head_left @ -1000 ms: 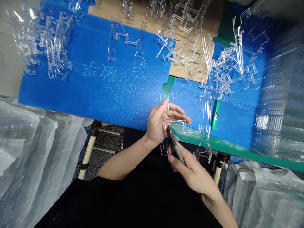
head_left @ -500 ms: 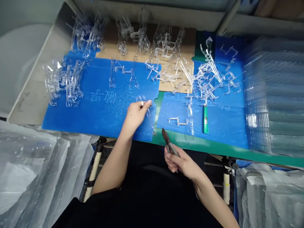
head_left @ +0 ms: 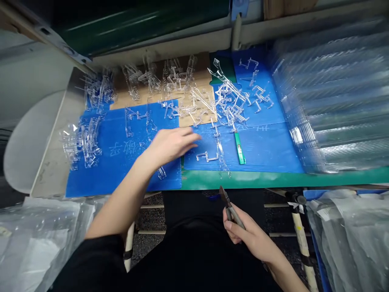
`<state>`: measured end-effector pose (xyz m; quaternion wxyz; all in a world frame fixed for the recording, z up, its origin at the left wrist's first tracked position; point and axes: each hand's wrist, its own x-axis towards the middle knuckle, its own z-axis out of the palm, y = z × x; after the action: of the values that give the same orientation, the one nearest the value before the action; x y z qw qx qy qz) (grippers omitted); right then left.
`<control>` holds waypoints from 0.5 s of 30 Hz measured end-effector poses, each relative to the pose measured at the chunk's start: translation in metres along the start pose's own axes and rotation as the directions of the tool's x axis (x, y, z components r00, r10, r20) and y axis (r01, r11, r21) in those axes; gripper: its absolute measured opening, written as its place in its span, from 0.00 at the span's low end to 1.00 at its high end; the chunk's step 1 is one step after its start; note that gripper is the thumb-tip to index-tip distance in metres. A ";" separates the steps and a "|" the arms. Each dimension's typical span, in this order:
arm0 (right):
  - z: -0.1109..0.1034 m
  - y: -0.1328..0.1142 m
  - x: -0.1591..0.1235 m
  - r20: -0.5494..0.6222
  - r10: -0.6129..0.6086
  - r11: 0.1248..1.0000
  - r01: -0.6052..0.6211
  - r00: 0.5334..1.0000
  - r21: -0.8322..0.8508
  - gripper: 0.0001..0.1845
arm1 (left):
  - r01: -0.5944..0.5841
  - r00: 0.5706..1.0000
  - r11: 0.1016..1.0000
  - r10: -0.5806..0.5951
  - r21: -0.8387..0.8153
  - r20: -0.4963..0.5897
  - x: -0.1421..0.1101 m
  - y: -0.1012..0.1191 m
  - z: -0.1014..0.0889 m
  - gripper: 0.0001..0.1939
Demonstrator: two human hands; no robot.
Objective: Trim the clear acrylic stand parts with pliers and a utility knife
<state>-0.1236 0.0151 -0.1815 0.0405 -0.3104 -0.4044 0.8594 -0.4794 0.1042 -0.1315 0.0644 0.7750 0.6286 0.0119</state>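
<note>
My right hand (head_left: 243,227) is wrapped round the grey handles of a pair of cutting pliers (head_left: 228,206), their dark jaws pointing up at the table's front edge. Over the blue sheet (head_left: 118,174) hovers my left hand (head_left: 174,142), its fingers stretched to the right, slightly apart and holding nothing. Partly covered by that hand, a clear plastic piece (head_left: 162,173) lies on the sheet. To the right of the fingers are a small zigzag clear plastic piece (head_left: 207,157) and a long clear plastic part (head_left: 221,152).
A green-handled knife (head_left: 240,148) lies right of the long part. Behind it is a tangled heap of clear plastic pieces (head_left: 229,103). Sorted clear parts (head_left: 89,142) sit at the left. Stacked clear trays (head_left: 340,101) stand at the right; plastic-wrapped bundles (head_left: 343,239) flank me below.
My left hand has let go of the clear plastic piece, leaving it on the blue sheet, and has reached to the right. My right hand still holds the pliers. The camera view has shifted.
</note>
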 end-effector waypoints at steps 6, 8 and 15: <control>-0.002 0.004 -0.008 -0.032 -0.020 0.998 0.018 0.999 -0.058 0.15 | -0.514 0.767 0.830 0.558 -0.216 0.317 0.103 0.053 0.002 0.13; 0.000 0.003 -0.009 -0.035 -0.018 0.996 0.015 0.999 -0.093 0.15 | -0.506 0.756 0.832 0.556 -0.229 0.346 0.109 0.057 -0.005 0.11; 0.013 -0.011 0.004 -0.029 -0.035 0.937 0.023 0.999 -0.349 0.12 | -0.146 0.971 0.875 0.215 -0.461 0.101 0.035 0.032 -0.048 0.11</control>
<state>-0.1358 0.0151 -0.1692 0.0046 -0.3217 -0.5540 0.7678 -0.4459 0.1364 -0.0827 0.2875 0.7929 0.5269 0.1051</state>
